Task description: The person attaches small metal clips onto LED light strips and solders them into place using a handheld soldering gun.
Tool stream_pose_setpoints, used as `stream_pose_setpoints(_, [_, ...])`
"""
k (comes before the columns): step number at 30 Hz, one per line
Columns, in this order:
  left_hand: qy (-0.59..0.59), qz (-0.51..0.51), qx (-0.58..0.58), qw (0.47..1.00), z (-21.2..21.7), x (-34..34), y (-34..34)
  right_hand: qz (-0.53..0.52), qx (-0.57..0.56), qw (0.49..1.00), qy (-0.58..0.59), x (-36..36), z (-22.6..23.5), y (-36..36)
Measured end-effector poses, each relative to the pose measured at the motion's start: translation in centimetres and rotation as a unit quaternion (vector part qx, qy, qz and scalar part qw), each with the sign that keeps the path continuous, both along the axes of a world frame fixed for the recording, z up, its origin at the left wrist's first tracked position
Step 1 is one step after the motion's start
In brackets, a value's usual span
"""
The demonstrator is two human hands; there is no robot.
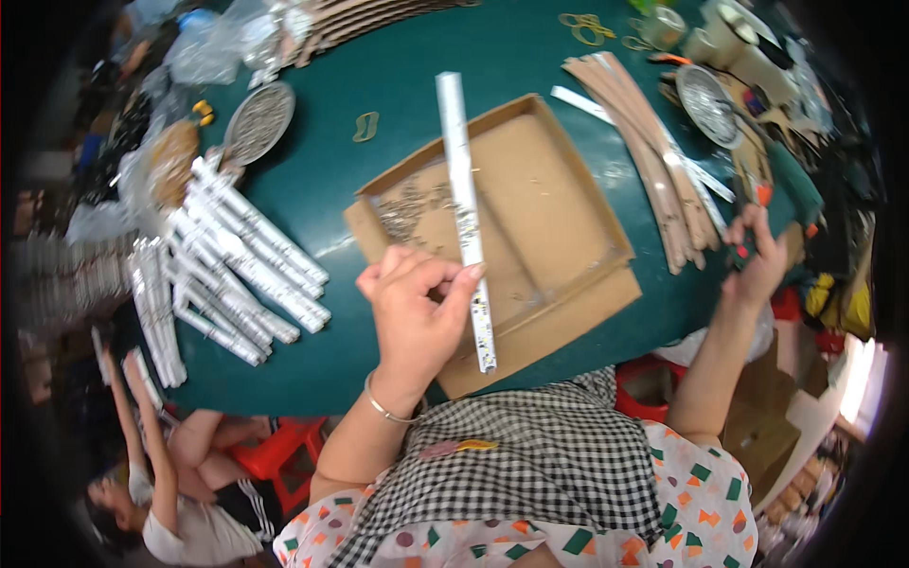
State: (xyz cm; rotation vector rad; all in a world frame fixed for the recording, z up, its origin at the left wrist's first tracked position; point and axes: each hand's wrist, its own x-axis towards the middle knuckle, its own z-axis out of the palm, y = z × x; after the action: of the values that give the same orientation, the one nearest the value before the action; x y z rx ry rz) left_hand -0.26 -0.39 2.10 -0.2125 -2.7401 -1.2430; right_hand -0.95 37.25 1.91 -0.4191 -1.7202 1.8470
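Observation:
My left hand (417,298) is closed, its thumb and fingers pinching a long, narrow white strip (458,156) near its lower end. The strip slants upward above a shallow cardboard tray (592,180). Small metal pieces (407,210) lie in the tray's left part, too small to name. At the far right, my right hand (760,256) has its fingers bent around a small dark thing with a red spot, partly hidden by the hand. Close to that hand lie several brown strips (649,156) with white ones among them.
Bundled white strips (237,256) lie at the left, below a bowl of small metal pieces (258,123). Another bowl (708,104) stands at the back right, near rolls of tape (734,28). Rubber bands (587,28) lie at the back. Another person (180,502) sits at lower left.

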Motion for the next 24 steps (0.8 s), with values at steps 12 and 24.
stream_pose_setpoints(12, [-0.217,-0.219,0.779,0.546,1.4,2.6,-2.0,0.011,0.078,0.997,-0.02,-0.9,-2.6,2.9])
stream_pose_setpoints(24, [-0.192,-0.276,0.828,0.448,1.6,2.3,-2.7,0.057,0.046,0.997,0.003,0.9,-1.7,-0.2])
